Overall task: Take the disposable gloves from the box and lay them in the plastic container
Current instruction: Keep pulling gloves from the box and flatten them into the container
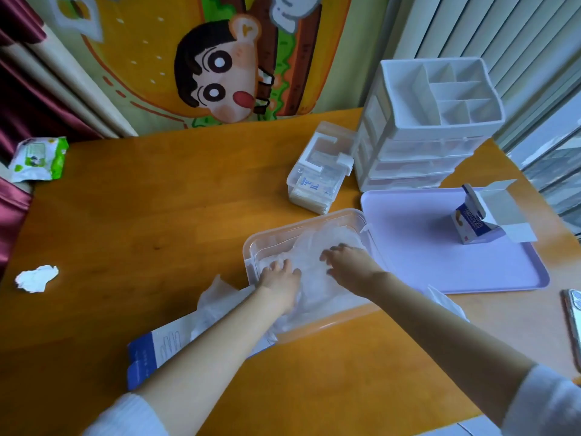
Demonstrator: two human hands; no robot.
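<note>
A clear plastic container (270, 237) sits at the table's middle, holding a pile of translucent disposable gloves (317, 247). My left hand (279, 276) lies flat on the near left part of the pile, fingers spread. My right hand (349, 262) presses on the right side of the pile, fingers spread too. The blue and white glove box (157, 347) lies flat at the near left, partly under my left forearm, with some thin plastic (217, 300) sticking out of it. Whether either hand pinches a glove is hidden.
A lilac tray (456, 265) with a small open carton (481, 221) lies to the right. Behind stand a white drawer organizer (434, 143) and a clear lidded box (320, 180). A crumpled paper (37, 278), a wipes pack (37, 158) and a phone (573, 322) are at the edges.
</note>
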